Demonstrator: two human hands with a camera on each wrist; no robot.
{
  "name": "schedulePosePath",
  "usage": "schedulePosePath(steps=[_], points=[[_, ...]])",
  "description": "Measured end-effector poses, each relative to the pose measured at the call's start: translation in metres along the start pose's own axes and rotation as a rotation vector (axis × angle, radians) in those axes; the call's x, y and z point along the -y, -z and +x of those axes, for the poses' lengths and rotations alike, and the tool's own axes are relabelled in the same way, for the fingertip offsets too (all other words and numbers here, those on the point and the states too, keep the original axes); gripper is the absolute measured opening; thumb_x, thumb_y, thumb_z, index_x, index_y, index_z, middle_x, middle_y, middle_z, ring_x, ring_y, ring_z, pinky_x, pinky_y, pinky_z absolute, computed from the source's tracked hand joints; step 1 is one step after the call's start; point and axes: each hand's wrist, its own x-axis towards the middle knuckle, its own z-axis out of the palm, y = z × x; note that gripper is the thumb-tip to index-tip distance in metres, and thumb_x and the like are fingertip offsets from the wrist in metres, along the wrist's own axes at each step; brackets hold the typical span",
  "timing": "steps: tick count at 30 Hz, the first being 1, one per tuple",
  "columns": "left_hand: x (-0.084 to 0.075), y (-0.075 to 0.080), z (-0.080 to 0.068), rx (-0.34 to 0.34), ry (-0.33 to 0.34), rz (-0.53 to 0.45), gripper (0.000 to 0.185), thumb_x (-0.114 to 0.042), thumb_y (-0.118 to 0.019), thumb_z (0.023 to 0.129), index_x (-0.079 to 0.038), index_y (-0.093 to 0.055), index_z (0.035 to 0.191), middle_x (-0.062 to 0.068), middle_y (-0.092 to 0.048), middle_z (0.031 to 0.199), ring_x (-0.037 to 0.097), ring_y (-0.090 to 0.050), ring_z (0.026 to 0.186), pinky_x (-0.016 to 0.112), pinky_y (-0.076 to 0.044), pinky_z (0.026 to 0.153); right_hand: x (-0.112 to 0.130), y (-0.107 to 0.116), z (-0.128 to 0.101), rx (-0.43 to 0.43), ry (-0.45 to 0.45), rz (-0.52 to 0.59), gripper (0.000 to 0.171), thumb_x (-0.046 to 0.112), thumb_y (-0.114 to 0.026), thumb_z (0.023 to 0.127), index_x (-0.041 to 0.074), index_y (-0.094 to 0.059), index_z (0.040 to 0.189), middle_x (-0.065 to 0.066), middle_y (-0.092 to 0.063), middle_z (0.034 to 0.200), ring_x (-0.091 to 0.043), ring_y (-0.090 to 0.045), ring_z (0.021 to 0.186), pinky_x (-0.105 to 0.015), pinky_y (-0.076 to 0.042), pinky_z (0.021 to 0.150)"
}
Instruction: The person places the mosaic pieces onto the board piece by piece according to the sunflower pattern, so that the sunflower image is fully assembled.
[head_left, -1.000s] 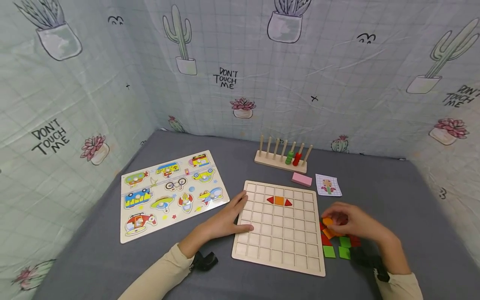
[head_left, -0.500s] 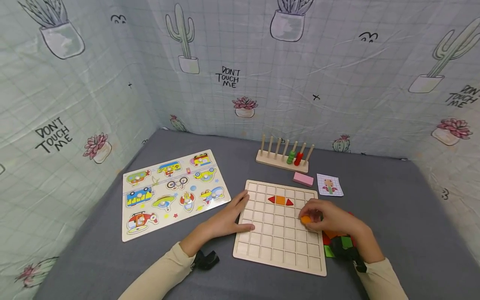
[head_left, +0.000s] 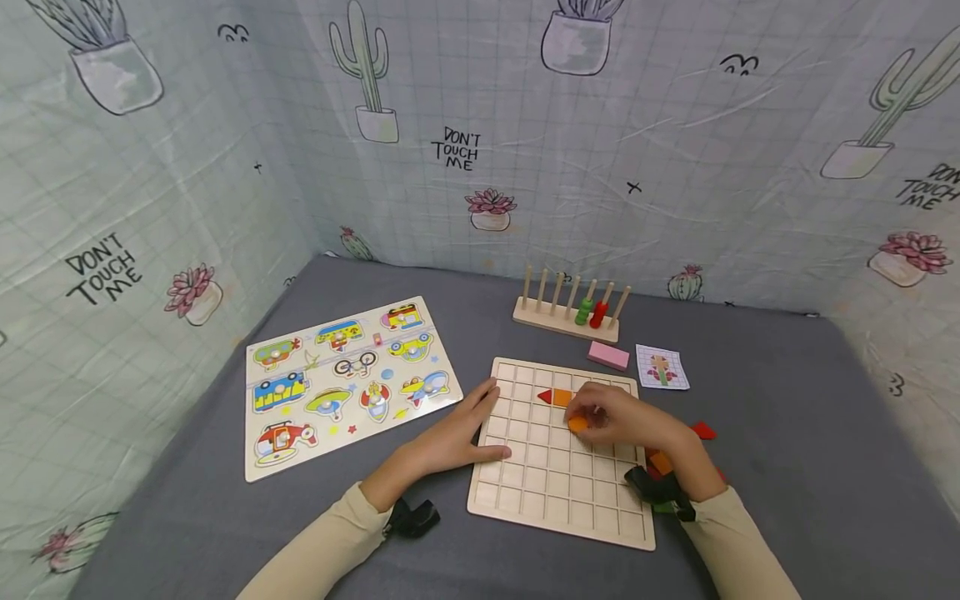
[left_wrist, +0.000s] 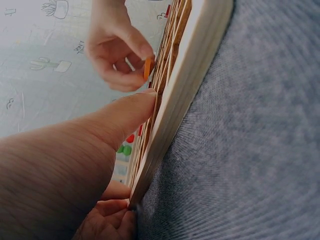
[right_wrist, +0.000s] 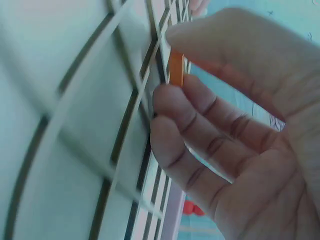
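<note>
A wooden grid board (head_left: pixel 525 467) with a raised lattice lies flat on the grey cloth. My left hand (head_left: pixel 453 442) rests at its left edge, thumb on the grid and fingers extended along the side. Over the board's upper right part, my right hand (head_left: pixel 618 417) pinches an orange tile (head_left: pixel 578 424) between thumb and fingertips. In the right wrist view the orange tile (right_wrist: pixel 176 68) is edge-on, close to the lattice. An orange square (head_left: pixel 562 398) sits in a cell with a red triangle (head_left: pixel 545 397) to its left; the right hand covers what lies to its right.
Loose red, orange and green tiles (head_left: pixel 660 462) lie right of the board, partly under the right wrist. A pattern card (head_left: pixel 663 368), a pink block (head_left: pixel 608 355) and a peg rack (head_left: pixel 564 323) stand behind. A vehicle puzzle board (head_left: pixel 348 392) lies at left.
My right hand has carried the orange tile leftward from the loose pile to over the grid, just below the orange square. The left hand has stayed at the board's edge.
</note>
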Motion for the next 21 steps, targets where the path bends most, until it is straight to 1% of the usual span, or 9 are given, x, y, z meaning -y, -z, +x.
schedulePosePath(steps=[4, 8, 15, 21], points=[[0.000, 0.001, 0.000, -0.001, -0.005, 0.002, 0.094, -0.043, -0.069, 0.090, -0.002, -0.015, 0.156, 0.010, -0.005, 0.164, 0.026, -0.011, 0.149, 0.046, -0.026, 0.115, 0.002, -0.003, 0.010, -0.012, 0.039, -0.024, 0.016, 0.002, -0.071, 0.087, 0.001, -0.069, 0.102, -0.007, -0.059, 0.094, -0.017, -0.052, 0.074, -0.025, -0.048, 0.065], [0.001, 0.001, 0.000, 0.001, -0.011, 0.006, 0.094, -0.042, -0.069, 0.090, -0.001, -0.016, 0.155, 0.011, -0.005, 0.164, 0.026, -0.011, 0.149, 0.046, -0.026, 0.115, 0.004, -0.004, 0.015, -0.010, 0.048, -0.027, 0.014, 0.000, -0.070, 0.088, 0.001, -0.068, 0.101, -0.008, -0.060, 0.096, -0.013, -0.053, 0.075, -0.027, -0.050, 0.067], [0.000, 0.001, 0.000, 0.002, -0.008, 0.011, 0.093, -0.041, -0.070, 0.090, -0.001, -0.016, 0.155, 0.012, -0.005, 0.164, 0.026, -0.011, 0.149, 0.046, -0.027, 0.115, 0.006, -0.007, 0.018, -0.049, 0.060, -0.069, 0.008, 0.000, -0.071, 0.087, 0.003, -0.070, 0.094, -0.008, -0.060, 0.095, -0.012, -0.053, 0.075, -0.028, -0.050, 0.067], [0.000, 0.001, 0.000, 0.002, -0.015, 0.012, 0.093, -0.040, -0.069, 0.090, -0.001, -0.015, 0.155, 0.012, -0.005, 0.164, 0.027, -0.011, 0.149, 0.046, -0.027, 0.114, 0.005, -0.008, 0.018, -0.076, 0.056, -0.072, 0.006, 0.001, -0.072, 0.086, 0.003, -0.071, 0.092, -0.009, -0.060, 0.094, -0.009, -0.051, 0.073, -0.026, -0.048, 0.064]])
